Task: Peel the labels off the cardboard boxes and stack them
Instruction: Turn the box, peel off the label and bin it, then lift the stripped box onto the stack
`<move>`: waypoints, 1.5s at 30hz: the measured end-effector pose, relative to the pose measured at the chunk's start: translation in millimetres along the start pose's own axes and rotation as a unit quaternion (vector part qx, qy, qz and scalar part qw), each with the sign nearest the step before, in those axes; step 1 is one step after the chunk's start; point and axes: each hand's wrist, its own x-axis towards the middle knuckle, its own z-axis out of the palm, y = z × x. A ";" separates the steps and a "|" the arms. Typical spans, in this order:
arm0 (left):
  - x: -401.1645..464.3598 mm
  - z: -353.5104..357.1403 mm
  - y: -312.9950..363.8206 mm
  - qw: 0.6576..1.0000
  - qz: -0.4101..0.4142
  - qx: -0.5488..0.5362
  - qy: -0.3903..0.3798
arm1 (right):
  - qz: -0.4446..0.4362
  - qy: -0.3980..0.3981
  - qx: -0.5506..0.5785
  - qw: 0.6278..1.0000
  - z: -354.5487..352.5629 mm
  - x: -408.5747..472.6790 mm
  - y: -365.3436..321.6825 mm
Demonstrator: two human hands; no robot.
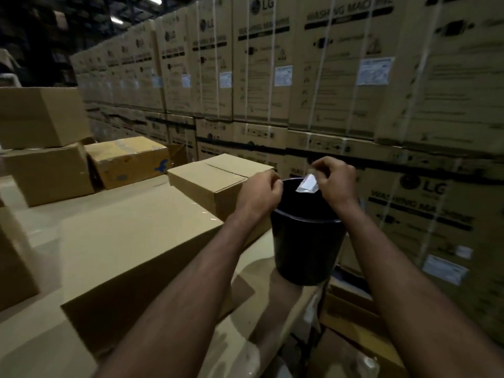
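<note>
Forearms nearest. Right hand (334, 181) pinches peeled label (307, 184) above black bin (305, 249); left hand (260, 193) curled, contents unclear. Risk: adhesive clings to fingers, label misses bin.

A dim warehouse: a tall wall of strapped washing machine cartons (341, 77) fills the back and right, with ceiling strip lights (117, 20) glowing upper left.

We see a black bin (305, 241) with its top open. A small box (218, 184) sits just left of it. A tall wall of big boxes (341, 77) blocks the back and right. The wide box top (131, 241) lies bare.
</note>
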 end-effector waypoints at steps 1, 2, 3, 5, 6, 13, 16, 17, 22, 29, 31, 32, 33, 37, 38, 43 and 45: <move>2.9 6.2 2.4 1.000 0.004 0.004 -0.004 | -0.013 -0.016 -0.023 1.000 0.2 0.0 5.2; 5.3 11.5 3.9 1.000 0.009 0.011 -0.005 | -0.023 -0.030 -0.044 0.998 1.1 0.3 9.9; 7.6 15.7 4.2 1.000 0.012 0.018 -0.005 | -0.030 -0.043 -0.064 0.997 2.2 1.0 14.1; 10.6 21.4 4.2 1.000 0.014 0.020 -0.004 | -0.031 -0.071 -0.099 0.992 5.5 3.0 23.2; 11.5 23.0 3.5 1.000 0.014 0.019 -0.004 | -0.023 -0.095 -0.115 0.989 7.0 4.1 27.5; 11.7 29.4 0.4 1.000 0.012 0.015 -0.013 | 0.015 -0.211 -0.162 0.964 -1.7 -0.5 35.9; 6.7 27.3 1.1 1.000 0.020 0.009 -0.015 | 0.012 -0.204 -0.146 0.968 -5.8 -4.4 30.1; 4.7 25.3 0.8 1.000 0.021 0.008 -0.016 | 0.009 -0.202 -0.146 0.968 -6.6 -5.3 27.7; -8.9 2.8 -2.3 1.000 0.011 0.005 -0.005 | 0.001 -0.205 -0.128 0.970 -14.3 -14.4 2.7; -60.6 -61.2 -10.2 0.999 0.011 0.051 0.000 | -0.111 -0.177 -0.023 0.978 -3.0 -72.9 -55.5; -82.2 -82.5 -16.6 0.998 0.006 0.068 0.012 | -0.150 -0.155 0.019 0.976 12.5 -91.9 -69.3; -93.3 -92.4 -21.6 0.997 -0.002 0.072 0.021 | -0.167 -0.147 0.042 0.974 22.9 -99.5 -76.2; -104.0 -101.3 -26.8 0.997 -0.010 0.075 0.032 | -0.181 -0.141 0.065 0.971 33.3 -107.0 -84.2; -143.8 -128.9 -47.0 0.991 -0.060 0.093 0.069 | -0.205 -0.140 0.139 0.959 63.8 -133.4 -119.8; -152.9 -134.4 -51.8 0.989 -0.074 0.097 0.080 | -0.213 -0.141 0.151 0.955 68.2 -138.5 -127.3; -195.5 -153.9 -80.2 0.973 -0.142 0.120 0.137 | -0.237 -0.117 0.184 0.947 87.6 -156.3 -152.2; -209.8 -157.0 -93.0 0.961 -0.170 0.145 0.160 | -0.231 -0.091 0.163 0.955 92.8 -167.9 -157.3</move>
